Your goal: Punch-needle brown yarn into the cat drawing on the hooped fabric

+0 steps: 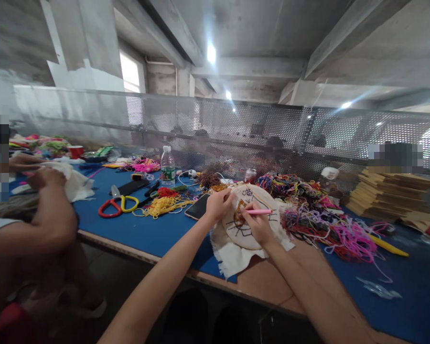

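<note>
An embroidery hoop (263, 198) with cream cloth stretched in it stands tilted at the table's near edge. A drawn outline and a patch of orange-brown stitching show on the cloth. My left hand (218, 203) grips the hoop's left rim with closed fingers. My right hand (258, 224) lies on the cloth and pinches a pink punch-needle pen (260, 211), its tip at the stitched patch. Frayed cloth (232, 255) hangs below the hoop.
Tangled coloured yarn (318, 217) lies right of the hoop, yellow yarn (163, 205), scissors (114, 206), a phone (198, 207) and a water bottle (167, 167) to the left. Stacked cardboard (390, 198) sits far right. Another person's hands (46, 179) work white cloth at the left. A mesh screen (236, 129) backs the table.
</note>
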`<control>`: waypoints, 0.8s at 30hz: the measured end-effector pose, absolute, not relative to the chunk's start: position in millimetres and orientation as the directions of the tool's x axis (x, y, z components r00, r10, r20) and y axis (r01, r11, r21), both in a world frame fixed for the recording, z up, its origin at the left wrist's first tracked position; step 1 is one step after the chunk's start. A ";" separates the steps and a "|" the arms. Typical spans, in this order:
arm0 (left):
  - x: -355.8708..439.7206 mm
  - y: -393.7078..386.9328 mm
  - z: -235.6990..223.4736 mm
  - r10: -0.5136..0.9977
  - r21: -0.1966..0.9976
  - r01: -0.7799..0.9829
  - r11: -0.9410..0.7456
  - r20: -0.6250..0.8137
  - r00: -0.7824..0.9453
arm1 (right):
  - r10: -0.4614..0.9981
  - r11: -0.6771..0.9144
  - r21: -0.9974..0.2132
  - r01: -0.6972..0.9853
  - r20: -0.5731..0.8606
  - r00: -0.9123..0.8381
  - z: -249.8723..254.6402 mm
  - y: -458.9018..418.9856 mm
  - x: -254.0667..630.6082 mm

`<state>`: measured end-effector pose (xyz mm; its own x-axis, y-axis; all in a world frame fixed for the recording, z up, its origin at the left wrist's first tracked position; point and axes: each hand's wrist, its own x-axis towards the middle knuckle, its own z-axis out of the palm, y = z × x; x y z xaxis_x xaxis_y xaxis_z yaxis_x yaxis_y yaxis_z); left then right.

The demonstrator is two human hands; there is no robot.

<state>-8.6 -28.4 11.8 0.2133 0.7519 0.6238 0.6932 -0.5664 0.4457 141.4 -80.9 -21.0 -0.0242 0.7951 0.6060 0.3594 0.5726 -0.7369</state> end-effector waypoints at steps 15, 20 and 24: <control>-7.7 -23.9 7.4 0.746 0.435 0.700 -0.566 0.633 0.210 | 0.842 0.538 -0.815 0.216 0.530 -0.097 -23.6 -78.9 146.2; -8.1 -23.1 6.4 0.754 0.442 0.702 -0.558 0.624 0.205 | 0.832 0.553 -0.793 0.256 0.544 -0.113 -27.4 -77.4 147.3; -8.2 -23.4 6.1 0.760 0.447 0.703 -0.553 0.617 0.205 | 0.827 0.557 -0.769 0.314 0.550 -0.119 -28.8 -76.3 147.8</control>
<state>-8.2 -23.4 6.1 0.2051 0.7596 0.6172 0.7028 -0.5532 0.4472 147.8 -76.3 -28.8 -0.1190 0.8267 0.5500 0.3139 0.5568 -0.7690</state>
